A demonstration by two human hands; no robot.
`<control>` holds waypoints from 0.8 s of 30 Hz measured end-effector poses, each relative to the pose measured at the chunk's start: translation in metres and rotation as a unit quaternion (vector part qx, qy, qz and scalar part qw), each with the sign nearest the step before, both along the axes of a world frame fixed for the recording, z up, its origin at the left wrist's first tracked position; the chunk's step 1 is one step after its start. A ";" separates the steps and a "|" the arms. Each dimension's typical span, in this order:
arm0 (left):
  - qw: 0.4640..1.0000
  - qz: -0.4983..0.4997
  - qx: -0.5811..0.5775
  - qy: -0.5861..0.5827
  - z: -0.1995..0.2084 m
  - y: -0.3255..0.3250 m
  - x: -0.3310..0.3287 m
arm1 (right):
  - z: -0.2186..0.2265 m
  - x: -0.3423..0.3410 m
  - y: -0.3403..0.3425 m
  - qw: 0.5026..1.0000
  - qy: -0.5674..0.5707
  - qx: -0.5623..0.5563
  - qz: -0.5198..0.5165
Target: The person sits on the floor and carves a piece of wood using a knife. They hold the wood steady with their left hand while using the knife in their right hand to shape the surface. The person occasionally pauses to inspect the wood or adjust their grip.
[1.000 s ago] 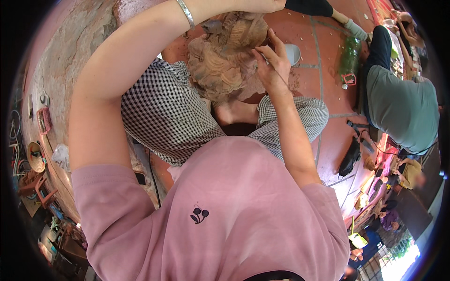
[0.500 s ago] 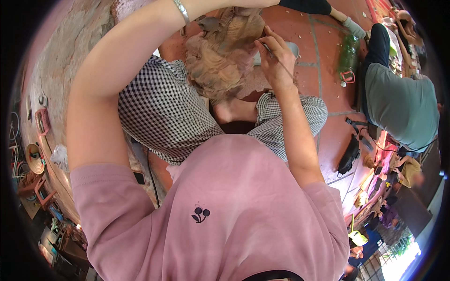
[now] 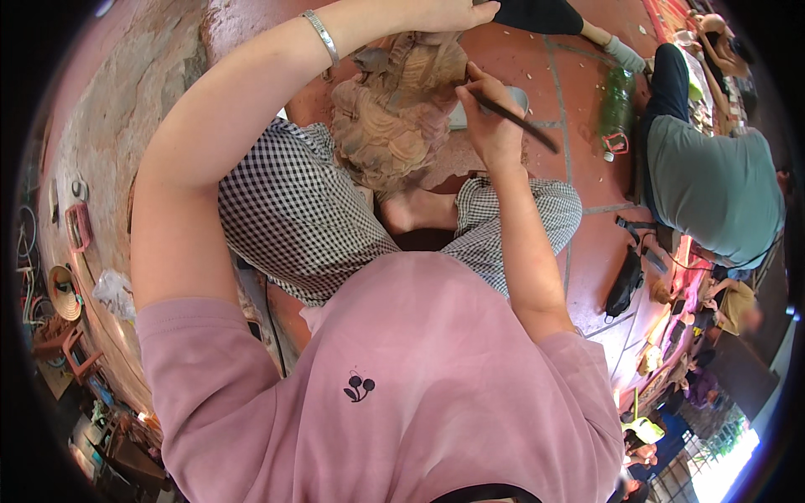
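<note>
A reddish-brown carved piece (image 3: 394, 126), covered in curling, layered relief, stands on the floor in front of my crossed legs. My right hand (image 3: 496, 138) is closed around a slim dark stick-like tool (image 3: 530, 130). One end of the tool meets the carving's right side and the other sticks out past my hand to the lower right. Across the far side of the carving reaches my left arm, with a silver bracelet (image 3: 322, 38) on the wrist. My left hand (image 3: 444, 13) is above the carving's top, thumb pointing right; its fingers are largely cut off or hidden.
A grey-white object (image 3: 517, 99) lies behind my right hand. To the right on the red tiles are a green plastic bottle (image 3: 618, 101) and a black bag (image 3: 625, 281). A person in a grey-green shirt (image 3: 713, 189) sits there. Rough stone (image 3: 126, 109) lies left.
The tool in my right hand has turned, so its dark length now shows broadside. The view has shifted slightly, and my left hand sits a little lower in the picture.
</note>
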State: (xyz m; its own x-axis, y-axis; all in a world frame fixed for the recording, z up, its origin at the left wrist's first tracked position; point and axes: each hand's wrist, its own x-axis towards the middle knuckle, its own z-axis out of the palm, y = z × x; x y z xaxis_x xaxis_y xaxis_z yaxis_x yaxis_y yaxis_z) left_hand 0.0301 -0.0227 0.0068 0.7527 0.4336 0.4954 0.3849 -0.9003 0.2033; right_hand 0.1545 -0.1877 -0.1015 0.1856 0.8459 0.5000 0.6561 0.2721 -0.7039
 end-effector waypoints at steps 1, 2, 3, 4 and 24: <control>1.000 0.002 -0.002 0.004 0.002 0.000 -0.001 | -0.002 -0.002 0.001 0.991 0.126 -0.046 -0.011; 1.000 -0.006 -0.004 -0.009 0.001 0.002 -0.001 | -0.002 -0.001 -0.003 0.987 0.140 -0.076 -0.036; 1.000 -0.013 -0.007 -0.023 -0.001 0.004 0.000 | 0.000 0.001 -0.011 0.981 0.154 -0.105 -0.061; 0.999 -0.021 -0.007 -0.037 -0.003 0.006 0.001 | -0.001 0.003 -0.015 0.973 0.168 -0.132 -0.085; 0.985 -0.162 -0.001 -0.065 -0.026 -0.016 0.003 | 0.003 -0.036 -0.086 0.899 0.273 -0.330 0.093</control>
State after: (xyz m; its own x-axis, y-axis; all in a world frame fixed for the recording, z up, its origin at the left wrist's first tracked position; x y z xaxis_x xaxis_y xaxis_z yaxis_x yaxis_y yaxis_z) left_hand 0.0329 -0.0386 -0.0197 0.7814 0.1816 0.5970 0.0474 -0.9712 0.2334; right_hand 0.1185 -0.2738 -0.0986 0.0765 0.9666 -0.2447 0.1496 -0.2538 -0.9556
